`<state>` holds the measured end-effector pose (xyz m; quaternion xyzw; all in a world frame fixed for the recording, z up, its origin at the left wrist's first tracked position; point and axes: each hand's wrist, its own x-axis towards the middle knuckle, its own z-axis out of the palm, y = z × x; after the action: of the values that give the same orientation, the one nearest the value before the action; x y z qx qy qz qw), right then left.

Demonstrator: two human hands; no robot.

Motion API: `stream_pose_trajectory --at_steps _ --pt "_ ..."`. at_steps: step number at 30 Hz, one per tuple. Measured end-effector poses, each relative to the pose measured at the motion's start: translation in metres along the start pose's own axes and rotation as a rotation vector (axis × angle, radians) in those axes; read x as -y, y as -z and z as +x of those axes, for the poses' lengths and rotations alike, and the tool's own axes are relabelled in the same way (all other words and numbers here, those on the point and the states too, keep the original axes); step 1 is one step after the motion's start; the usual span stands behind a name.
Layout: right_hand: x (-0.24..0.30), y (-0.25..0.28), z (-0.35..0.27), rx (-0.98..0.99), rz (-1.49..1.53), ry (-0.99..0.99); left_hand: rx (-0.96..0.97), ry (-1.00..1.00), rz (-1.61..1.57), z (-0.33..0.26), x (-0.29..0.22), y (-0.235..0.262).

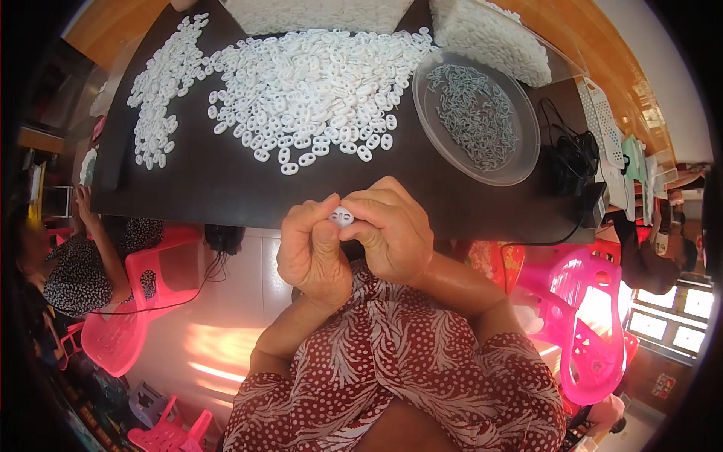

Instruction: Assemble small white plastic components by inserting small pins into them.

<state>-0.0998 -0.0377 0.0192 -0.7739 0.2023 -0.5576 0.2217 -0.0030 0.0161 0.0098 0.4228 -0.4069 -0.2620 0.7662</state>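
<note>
Tub of grey parts, white piece in hands

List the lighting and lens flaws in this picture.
Head view: the corners go black, and the wooden border at upper right bows; head view: sunlight burns bright patches onto the floor at left; head view: the window panes at far right wash out; head view: the pinched white piece looks fairly clear.

A small white piece, rounded in outline, shows two dark openings side by side on the face turned toward the camera. It is pinched between the left hand and the right hand, its ends partly covered; its exact tilt is hard to judge.
</note>
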Motion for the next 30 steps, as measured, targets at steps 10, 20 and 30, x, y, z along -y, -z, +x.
stream_pose_trajectory --at_steps 10,20,30 --pt "-0.004 0.003 -0.004 0.008 -0.041 0.01 -0.007 0.017 -0.012 -0.002 0.005 -0.007" --pt "-0.004 0.011 0.006 0.018 -0.112 -0.009 0.006 0.019 -0.003 0.001 0.005 -0.008" --pt "0.0 0.035 0.021 0.027 -0.05 -0.209 0.218 0.164 0.175 0.014 -0.011 -0.014"
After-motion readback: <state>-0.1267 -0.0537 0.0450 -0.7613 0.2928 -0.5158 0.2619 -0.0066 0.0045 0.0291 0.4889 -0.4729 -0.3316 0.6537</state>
